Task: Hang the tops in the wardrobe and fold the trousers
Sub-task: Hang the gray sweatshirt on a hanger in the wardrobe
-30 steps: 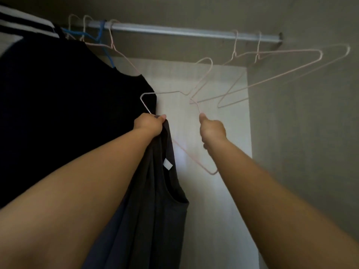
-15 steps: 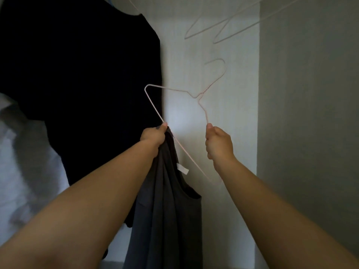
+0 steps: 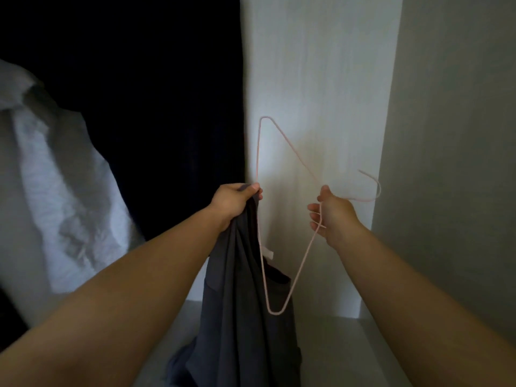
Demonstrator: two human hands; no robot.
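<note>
A dark grey sleeveless top with a white label hangs down from my left hand, which grips it at a shoulder and also pinches the long bar of a pink wire hanger. My right hand holds the hanger near its neck, fingers loosely curled around the wire. The hanger is turned on its side, hook pointing right, lower corner in front of the top's neck opening.
A black garment hangs at the left, with a white garment in front of it at the far left. The wardrobe's white back panel and grey side wall enclose the space; the wardrobe floor lies below.
The view has dropped below the rail and the spare hangers. Both hands came down with the hanger, which has rotated so its hook now points right and one corner points down.
</note>
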